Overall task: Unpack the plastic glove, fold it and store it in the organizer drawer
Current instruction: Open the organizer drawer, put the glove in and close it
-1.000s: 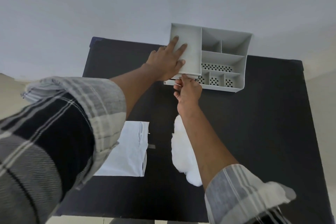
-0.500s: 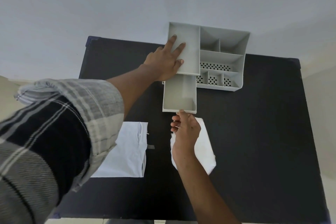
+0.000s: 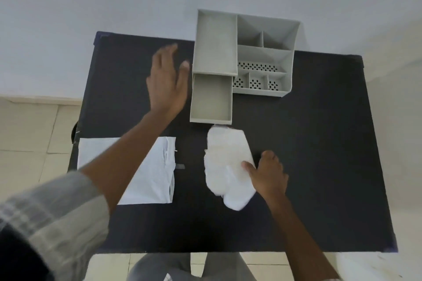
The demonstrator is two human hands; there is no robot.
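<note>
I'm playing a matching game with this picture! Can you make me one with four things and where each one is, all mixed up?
Things:
1. drawer
2. folded glove
3. flat white packet
4. left hand

Places:
A. lying under the left forearm
B. in the air, left of the organizer
C. pulled out and empty
D. on the black table, touched by the right hand

Pairs: 1-C, 2-D, 3-A, 4-B
</note>
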